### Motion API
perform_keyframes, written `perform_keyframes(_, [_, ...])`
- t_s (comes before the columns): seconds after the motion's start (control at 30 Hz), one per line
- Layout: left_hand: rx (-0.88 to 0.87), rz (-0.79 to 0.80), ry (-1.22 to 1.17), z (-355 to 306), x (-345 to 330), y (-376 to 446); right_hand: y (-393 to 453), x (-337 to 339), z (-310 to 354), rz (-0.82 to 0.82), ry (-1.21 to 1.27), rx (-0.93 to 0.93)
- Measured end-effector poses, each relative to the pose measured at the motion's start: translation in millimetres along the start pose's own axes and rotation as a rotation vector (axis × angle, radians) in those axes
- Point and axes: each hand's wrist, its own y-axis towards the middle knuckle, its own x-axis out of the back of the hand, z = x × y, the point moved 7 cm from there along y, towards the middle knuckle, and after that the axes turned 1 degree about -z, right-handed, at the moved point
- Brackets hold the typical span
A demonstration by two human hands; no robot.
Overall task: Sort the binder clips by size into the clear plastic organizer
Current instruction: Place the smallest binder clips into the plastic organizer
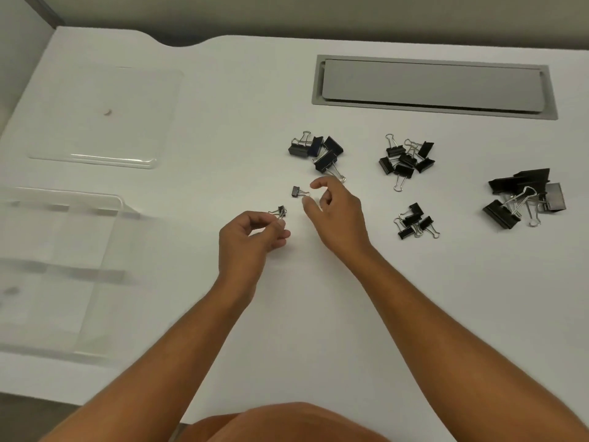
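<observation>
Clear plastic organizer (63,266) sits well to the left of both hands, compartments look bare, nothing sorted in yet; its lid (105,116) lies farther out on the left. White surface (223,122) carries four piles already grouped by size, all on the right hand's side. Largest clips (522,196) are far right, well apart from the hands. Next size down (318,151) is just beyond the right hand's fingertips, medium pile (404,157) beyond and right, small pile (414,221) near the right wrist.

Left hand (251,234) pinches a mini binder clip (280,212) by its wire handles. Right hand (334,212) has thumb & forefinger apart, closing in on a second mini clip (298,192) lying on the surface btwn the hands; not gripped yet.

Step in hand, I'd say: gather the minis. Do it well by pinching the wire loop, not the slick black body. Collect both, then drop them in one compartment together, w/ the bigger sizes each getting their own. Risk: tiny clip skids off when nudged.
</observation>
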Motion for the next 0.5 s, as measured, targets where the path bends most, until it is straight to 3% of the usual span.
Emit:
perform_keyframes(0.1, [-0.017, 0.004, 0.151, 3, 6, 4, 21, -19, 2, 0.122, -0.315, 0.162])
perform_keyframes(0.2, [-0.028, 0.059, 0.243, 5, 4, 13, 32, -24, 1, 0.121, -0.416, 0.159])
perform_keyframes(0.33, [-0.029, 0.058, 0.294, 2, 0, 23, 19, -22, 2, 0.019, -0.348, 0.146])
perform_keyframes(0.4, [-0.152, 0.076, 0.474, -5, -5, 25, 10, -18, -1, -0.028, -0.283, 0.108])
perform_keyframes(0.5, [-0.384, 0.161, 0.857, -4, -14, 32, -7, -10, -11, -0.073, 0.062, -0.039])
